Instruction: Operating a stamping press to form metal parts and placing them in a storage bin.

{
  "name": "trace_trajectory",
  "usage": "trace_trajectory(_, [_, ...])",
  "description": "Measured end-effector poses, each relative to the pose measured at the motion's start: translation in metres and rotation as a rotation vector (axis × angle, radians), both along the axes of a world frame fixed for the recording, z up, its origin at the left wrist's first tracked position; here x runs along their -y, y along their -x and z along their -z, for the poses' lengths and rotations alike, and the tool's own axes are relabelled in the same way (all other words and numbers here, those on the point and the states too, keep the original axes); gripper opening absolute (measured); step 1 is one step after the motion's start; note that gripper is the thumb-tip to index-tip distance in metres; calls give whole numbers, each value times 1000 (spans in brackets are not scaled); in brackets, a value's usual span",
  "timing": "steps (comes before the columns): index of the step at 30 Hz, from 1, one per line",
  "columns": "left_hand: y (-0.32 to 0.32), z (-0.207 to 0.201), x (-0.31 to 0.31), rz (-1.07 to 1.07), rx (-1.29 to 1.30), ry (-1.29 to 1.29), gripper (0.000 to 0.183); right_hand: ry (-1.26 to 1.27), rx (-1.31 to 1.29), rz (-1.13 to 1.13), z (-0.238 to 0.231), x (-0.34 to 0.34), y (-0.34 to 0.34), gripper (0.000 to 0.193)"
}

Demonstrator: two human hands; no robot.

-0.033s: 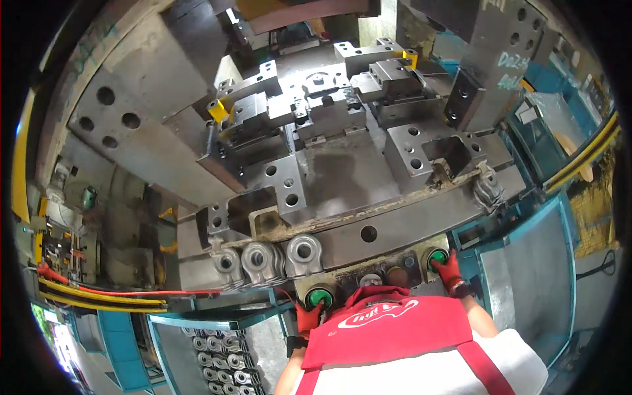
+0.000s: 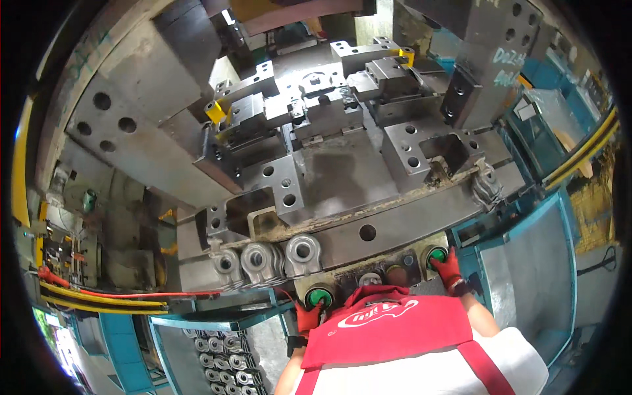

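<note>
Both my hands wear red gloves and rest at a control panel (image 2: 345,280) on the front of a press. My left hand (image 2: 308,318) touches a green push button (image 2: 320,297), its fingers apart and partly hidden by my red apron (image 2: 388,329). At the panel's other end, my right hand (image 2: 450,271) has its thumb on a second green push button (image 2: 436,255), with another finger stretched out. Neither hand holds a part. Ring-ended metal parts (image 2: 303,251) stand in stacks on the press ledge, beyond my left hand.
Beyond the panel is the press bed with a steel die (image 2: 326,112), between heavy uprights. More metal parts (image 2: 488,185) hang together at the right of the ledge. A tray (image 2: 155,329) with rows of parts is at lower left; a blue-edged metal table (image 2: 526,276) stands right.
</note>
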State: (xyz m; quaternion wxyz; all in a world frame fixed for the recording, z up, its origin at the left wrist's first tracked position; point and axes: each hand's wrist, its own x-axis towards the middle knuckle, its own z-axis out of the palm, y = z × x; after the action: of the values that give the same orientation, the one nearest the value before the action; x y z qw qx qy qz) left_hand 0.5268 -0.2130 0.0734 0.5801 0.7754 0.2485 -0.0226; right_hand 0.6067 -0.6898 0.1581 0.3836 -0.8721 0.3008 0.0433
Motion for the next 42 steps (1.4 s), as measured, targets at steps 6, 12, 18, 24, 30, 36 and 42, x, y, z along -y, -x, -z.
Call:
trace_trajectory(6, [-10,-30,10,-4,-77,-4,91,125,-4,47,-2,-6,2,99])
trace_trajectory(12, [-9,-33,13,-77,-168,-22,88,85,9,29,0,-2,1,101])
trace_trajectory(18, [-4,-31,14,-77,-150,-98,99,70,1,39,-7,-4,-1,100])
trace_trajectory(24, [-13,-80,32,-91,-219,-195,96,70,1,36,3,3,1,102])
trace_trajectory(30, [-12,-77,30,-102,-170,-141,95,87,-57,42,-20,-8,-3,98])
trace_trajectory(36, [-12,-67,28,-88,-201,-187,97,90,5,26,3,4,3,103])
trace_trajectory(42, [-14,-88,28,6,-298,-251,95,53,-32,23,-6,0,0,103])
